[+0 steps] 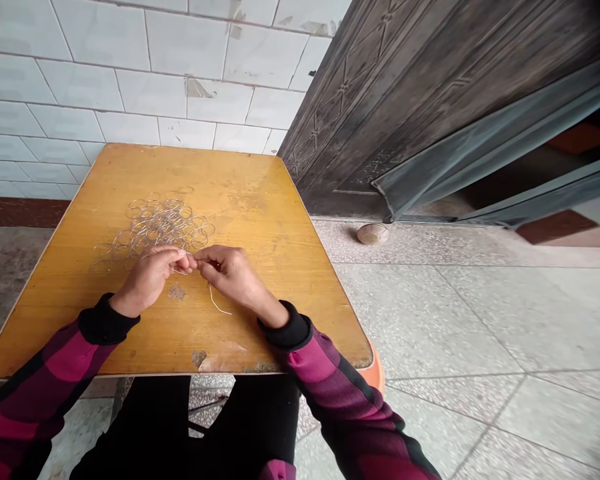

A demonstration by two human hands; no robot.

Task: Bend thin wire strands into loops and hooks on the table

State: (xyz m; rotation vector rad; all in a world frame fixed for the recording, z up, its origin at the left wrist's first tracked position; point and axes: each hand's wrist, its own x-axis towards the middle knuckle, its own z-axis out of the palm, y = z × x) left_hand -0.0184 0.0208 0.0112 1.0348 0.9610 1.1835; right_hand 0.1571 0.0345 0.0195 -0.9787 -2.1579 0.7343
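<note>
White-tiled wall [80, 80] is seen behind the wooden table [290, 280]. A wire ring heap [155, 223] lies just beyond the left hand [150, 277]. A thin wire [217, 305] is pinched by left hand and right hand [233, 273], fingertips closed narrow. A ring is probably being bent; fine fingertip control is needed. A dark door [430, 100] and a round object [373, 233] are well apart; nothing is blocked.
</note>
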